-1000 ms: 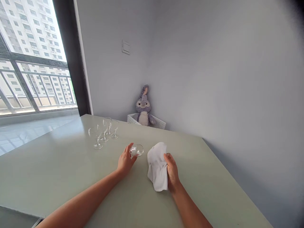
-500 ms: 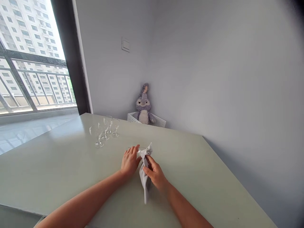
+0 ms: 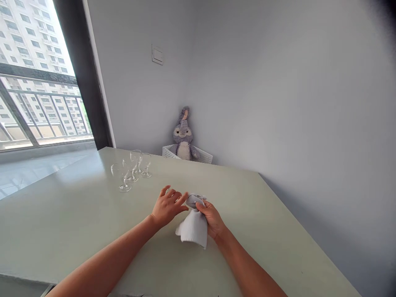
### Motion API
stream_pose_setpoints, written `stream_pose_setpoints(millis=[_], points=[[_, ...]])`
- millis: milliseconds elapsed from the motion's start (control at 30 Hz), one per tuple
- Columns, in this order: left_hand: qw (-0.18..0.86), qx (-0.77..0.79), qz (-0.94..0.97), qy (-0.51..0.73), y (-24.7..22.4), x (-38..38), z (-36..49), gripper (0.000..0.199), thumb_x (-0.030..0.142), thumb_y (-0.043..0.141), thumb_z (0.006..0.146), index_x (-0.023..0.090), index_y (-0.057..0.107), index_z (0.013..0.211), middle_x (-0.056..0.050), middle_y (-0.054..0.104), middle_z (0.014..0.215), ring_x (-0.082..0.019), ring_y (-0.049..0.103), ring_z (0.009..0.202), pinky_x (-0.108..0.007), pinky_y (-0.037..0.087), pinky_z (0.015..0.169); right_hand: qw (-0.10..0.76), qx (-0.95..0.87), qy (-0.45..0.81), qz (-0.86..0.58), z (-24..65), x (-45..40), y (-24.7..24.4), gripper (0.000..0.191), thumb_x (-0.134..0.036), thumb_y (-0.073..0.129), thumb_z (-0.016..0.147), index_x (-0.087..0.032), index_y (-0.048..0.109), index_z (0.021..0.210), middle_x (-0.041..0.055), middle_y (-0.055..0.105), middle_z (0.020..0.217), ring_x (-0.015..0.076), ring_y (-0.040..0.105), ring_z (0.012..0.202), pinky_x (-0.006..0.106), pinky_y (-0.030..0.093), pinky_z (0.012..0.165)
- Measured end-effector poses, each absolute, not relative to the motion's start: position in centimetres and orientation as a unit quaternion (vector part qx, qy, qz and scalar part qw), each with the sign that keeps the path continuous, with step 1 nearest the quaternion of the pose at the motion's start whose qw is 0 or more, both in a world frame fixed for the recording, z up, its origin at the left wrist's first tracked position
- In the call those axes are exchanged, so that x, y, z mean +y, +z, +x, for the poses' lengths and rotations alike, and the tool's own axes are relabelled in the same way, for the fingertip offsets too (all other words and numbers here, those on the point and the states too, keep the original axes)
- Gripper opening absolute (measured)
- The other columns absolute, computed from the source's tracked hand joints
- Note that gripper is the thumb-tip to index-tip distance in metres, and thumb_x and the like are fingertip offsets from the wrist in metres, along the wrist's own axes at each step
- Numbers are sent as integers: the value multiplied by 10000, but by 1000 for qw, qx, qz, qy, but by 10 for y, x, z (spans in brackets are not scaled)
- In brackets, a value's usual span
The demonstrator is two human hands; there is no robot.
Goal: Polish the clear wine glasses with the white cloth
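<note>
A light grey cloth hangs from my right hand, whose thumb and fingers are wrapped round its bunched upper part. Clear glass shows faintly at the cloth's top, mostly hidden by the folds. Just left of the cloth is my left hand, palm down, with its fingers spread and slightly bent. Its fingertips come close to the cloth's upper edge; whether they touch it, I cannot tell. Several clear stemmed glasses stand upright in a group farther back on the left, the nearest at the group's front.
The pale green table stretches out under both arms. Behind its far edge, a grey plush rabbit sits in a white perforated basket in the wall corner. A large window is at the left.
My left hand has come off the glass and its fingers have spread. My right hand has turned the cloth, which now hangs wider and covers the glass top. The view has shifted slightly.
</note>
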State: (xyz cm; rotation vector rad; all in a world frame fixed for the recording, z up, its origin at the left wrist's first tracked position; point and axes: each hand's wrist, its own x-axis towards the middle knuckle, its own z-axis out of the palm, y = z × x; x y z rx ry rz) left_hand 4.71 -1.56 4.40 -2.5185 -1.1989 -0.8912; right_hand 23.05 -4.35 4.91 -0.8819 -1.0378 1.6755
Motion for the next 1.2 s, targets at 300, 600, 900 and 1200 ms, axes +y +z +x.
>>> stream_pose_setpoints(millis=[300,600,900,1200], points=[[-344,-373,-843,-177,52,-14,43,527,579,280,831,195,615,961,6,599,616,-99,512,529,-198,356,515,343,-670,543,-371,250,-54,65,190,-265,645,691,-194,677,864,-24,524,671,110,438,639,241,320,600],[12,-405,-873,-272,54,-17,51,360,483,461,805,222,606,1006,-55,617,719,-185,518,757,-343,333,760,441,-477,662,-374,248,-42,50,346,-323,699,636,-170,621,936,-16,504,652,90,415,555,231,335,535],[-408,-376,-822,-129,56,-15,44,543,563,267,839,157,620,772,-22,590,619,-111,480,539,-235,372,553,312,-664,569,-371,266,-42,59,163,-257,695,635,-165,668,766,-22,535,668,118,464,655,240,334,609],[2,-419,-871,-256,55,-19,50,399,525,419,809,193,639,794,-31,570,579,-147,493,627,-302,322,710,405,-628,569,-343,255,-42,49,230,-261,646,707,-194,643,926,13,609,794,142,546,716,262,411,650]])
